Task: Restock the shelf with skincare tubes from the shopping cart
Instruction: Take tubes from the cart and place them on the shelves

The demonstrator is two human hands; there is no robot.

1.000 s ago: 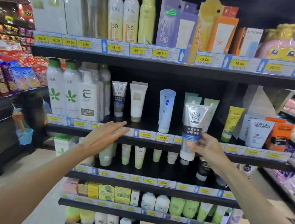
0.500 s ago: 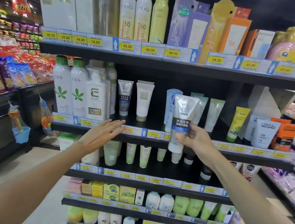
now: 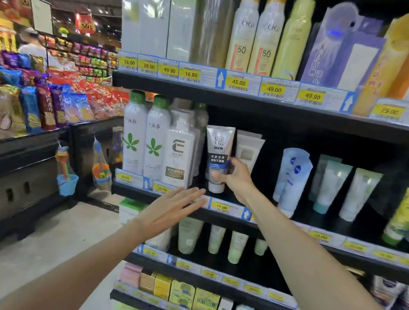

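Our right hand (image 3: 236,178) grips a grey tube (image 3: 218,156) marked MEN, thumb across its lower front and fingers curled behind, holding it upright with the cap down at the second shelf (image 3: 292,227). The cap sits just above the shelf's front edge; we cannot tell whether it touches the board. Our left hand (image 3: 173,207) hangs flat and open below and to the left of the tube, fingers straight and together, holding nothing, its fingertips in front of the shelf's price strip (image 3: 220,206). Just left of the right hand stand white bottles (image 3: 157,138), two with green caps and leaf prints. Right behind that hand stands a cream tube (image 3: 247,150), and further to its right a blue tube (image 3: 293,176), pale green tubes (image 3: 343,190) and a yellow tube (image 3: 407,215). Above both hands, the top shelf carries white boxes (image 3: 153,19) and tall spray cans (image 3: 254,32) over yellow price tags. Below our forearms, pale tubes (image 3: 213,238) stand on the next shelf. Far to the left of the left hand, snack bags (image 3: 50,105) fill a neighbouring display.
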